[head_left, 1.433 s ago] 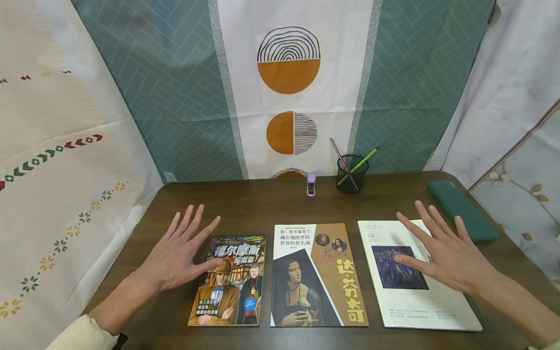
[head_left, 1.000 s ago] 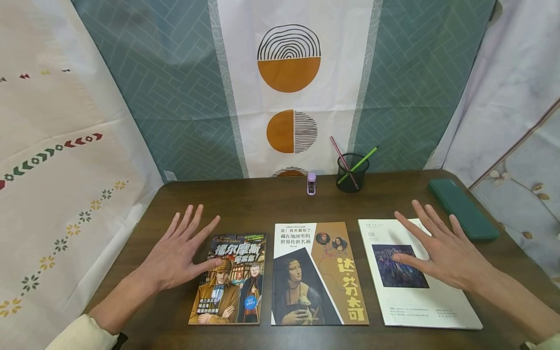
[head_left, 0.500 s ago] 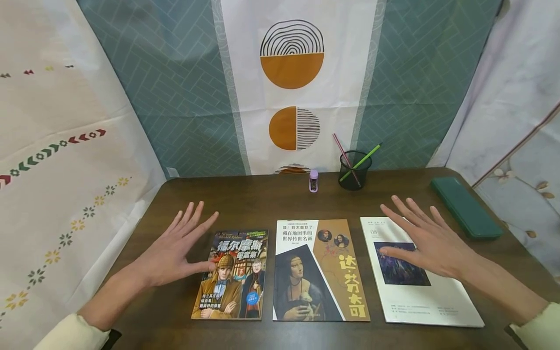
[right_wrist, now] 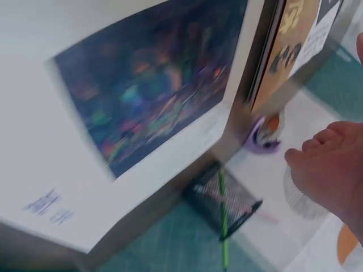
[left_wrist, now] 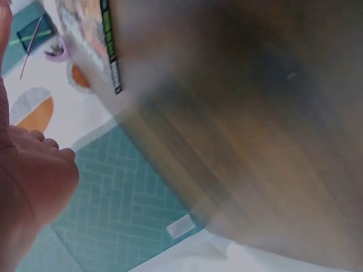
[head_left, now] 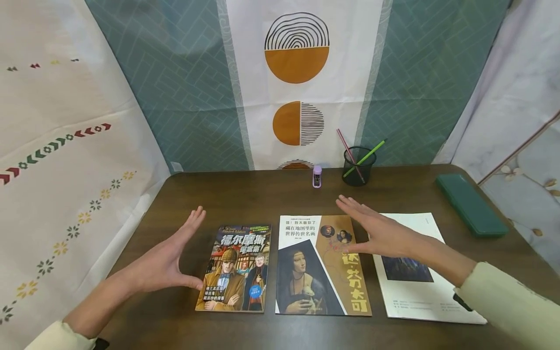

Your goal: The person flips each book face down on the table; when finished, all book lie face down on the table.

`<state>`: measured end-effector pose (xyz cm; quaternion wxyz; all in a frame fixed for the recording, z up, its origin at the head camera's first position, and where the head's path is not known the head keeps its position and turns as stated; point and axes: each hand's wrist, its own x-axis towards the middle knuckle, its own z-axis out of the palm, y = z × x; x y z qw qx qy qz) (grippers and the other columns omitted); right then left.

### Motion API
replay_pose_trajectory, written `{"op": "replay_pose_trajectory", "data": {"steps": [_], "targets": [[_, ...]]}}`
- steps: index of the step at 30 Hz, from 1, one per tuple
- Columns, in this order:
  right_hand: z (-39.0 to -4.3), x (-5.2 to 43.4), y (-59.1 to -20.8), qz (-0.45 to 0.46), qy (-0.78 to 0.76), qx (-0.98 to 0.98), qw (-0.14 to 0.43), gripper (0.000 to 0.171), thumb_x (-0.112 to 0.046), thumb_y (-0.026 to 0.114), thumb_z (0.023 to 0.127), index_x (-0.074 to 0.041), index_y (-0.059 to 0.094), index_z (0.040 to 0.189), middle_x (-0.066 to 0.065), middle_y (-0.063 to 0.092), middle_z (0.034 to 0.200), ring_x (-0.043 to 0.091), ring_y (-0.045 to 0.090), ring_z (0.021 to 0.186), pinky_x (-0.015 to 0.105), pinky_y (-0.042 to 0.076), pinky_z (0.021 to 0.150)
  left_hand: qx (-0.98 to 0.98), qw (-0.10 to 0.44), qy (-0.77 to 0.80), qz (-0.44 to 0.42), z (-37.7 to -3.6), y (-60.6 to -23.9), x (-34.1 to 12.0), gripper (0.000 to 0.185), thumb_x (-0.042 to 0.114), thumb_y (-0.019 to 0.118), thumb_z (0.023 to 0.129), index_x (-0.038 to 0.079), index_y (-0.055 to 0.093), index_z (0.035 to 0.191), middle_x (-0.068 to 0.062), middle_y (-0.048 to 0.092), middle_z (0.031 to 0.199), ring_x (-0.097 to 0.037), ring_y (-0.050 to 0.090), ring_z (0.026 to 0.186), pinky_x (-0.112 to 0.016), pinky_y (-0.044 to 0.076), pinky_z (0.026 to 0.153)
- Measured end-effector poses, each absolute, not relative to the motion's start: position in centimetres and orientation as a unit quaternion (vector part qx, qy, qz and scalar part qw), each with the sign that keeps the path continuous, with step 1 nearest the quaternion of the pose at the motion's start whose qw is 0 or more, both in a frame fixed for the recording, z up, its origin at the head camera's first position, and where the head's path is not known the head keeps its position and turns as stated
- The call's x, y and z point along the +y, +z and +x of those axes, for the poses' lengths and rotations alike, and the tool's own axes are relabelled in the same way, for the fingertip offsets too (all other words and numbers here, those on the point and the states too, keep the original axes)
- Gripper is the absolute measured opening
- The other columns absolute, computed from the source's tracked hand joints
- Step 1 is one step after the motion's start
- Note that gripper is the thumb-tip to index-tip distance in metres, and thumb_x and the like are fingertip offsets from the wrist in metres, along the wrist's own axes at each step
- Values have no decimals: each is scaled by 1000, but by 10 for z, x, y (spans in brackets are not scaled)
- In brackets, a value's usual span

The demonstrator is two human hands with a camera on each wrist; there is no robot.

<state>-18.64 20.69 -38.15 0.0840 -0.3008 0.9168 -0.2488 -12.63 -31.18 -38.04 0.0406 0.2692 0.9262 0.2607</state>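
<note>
The left hand (head_left: 164, 265), fingers straight and holding nothing, stands edge-on left of the comic book (head_left: 234, 268); the right hand (head_left: 385, 236), equally flat, hovers right of it, apparently to gather.

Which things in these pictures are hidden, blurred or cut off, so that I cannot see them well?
- White booklet: the right hand and sleeve hide part of it, head view.
- Left hand: fingers cut off by the frame edge, left wrist view.
- Pen cup: motion blur, right wrist view.
- Book titles: small print too small, head view.
</note>
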Motion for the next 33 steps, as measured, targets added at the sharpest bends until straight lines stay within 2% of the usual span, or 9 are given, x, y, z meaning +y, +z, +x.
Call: {"op": "replay_pose_trajectory", "data": {"steps": [4,7,10,14,20,23,27,29,33], "targets": [[-198,180,-387,-326,-283,894,118,113,-44,88,88,-13,18,171,14,13,177,42,23,158,67,34,117,911,58,307,270,-117,-390,-311,153,45,101,65,26,-8,171,-2,-11,178,-36,-1,162,-8,13,114],[-204,158,-391,-346,-298,879,134,113,-39,89,87,-11,19,171,14,15,176,40,34,154,62,43,113,906,74,322,263,-109,-397,-309,153,47,101,66,27,-9,171,-3,-11,178,-39,3,161,-8,12,114],[-209,137,-394,-360,-305,870,144,112,-35,91,86,-10,22,170,12,19,176,38,38,153,60,43,114,912,87,314,250,-101,-403,-306,153,52,99,65,28,-9,171,-5,-10,178,-41,8,160,-29,26,123],[-216,114,-401,-370,-310,861,161,110,-34,92,85,-13,26,170,9,25,174,35,36,154,56,40,118,916,106,303,239,-92,-410,-302,151,58,96,67,28,-9,171,-7,-8,178,-41,9,160,-56,34,118],[-227,85,-411,-380,-328,844,190,101,-28,90,87,-13,31,168,6,37,169,29,43,151,49,41,118,907,125,321,241,-84,-421,-302,149,57,95,66,25,-6,171,-15,-4,177,-39,6,160,-13,16,115],[-232,73,-414,-402,-324,837,183,96,-24,89,89,-9,34,167,9,40,167,30,47,148,48,43,117,908,132,316,242,-82,-424,-302,148,59,93,67,21,-5,172,-16,-3,177,-38,8,159,-13,17,115],[-236,59,-416,-430,-299,836,163,90,-19,87,91,-5,37,165,12,44,164,30,59,135,43,51,108,912,136,303,241,-80,-427,-303,143,62,90,71,18,-2,172,-15,0,177,-38,11,159,-20,22,119],[-239,53,-416,-433,-288,838,164,89,-16,87,91,-5,37,164,13,47,163,27,69,110,40,53,98,912,141,299,242,-79,-429,-303,140,62,88,73,19,-1,172,-14,1,177,-39,12,159,-25,24,121],[-244,45,-417,-432,-270,843,174,88,-14,87,91,-5,39,164,13,49,161,16,52,69,32,50,84,911,149,292,249,-78,-433,-304,136,64,85,77,20,-1,172,-13,2,177,-43,14,158,-45,30,123]]}}
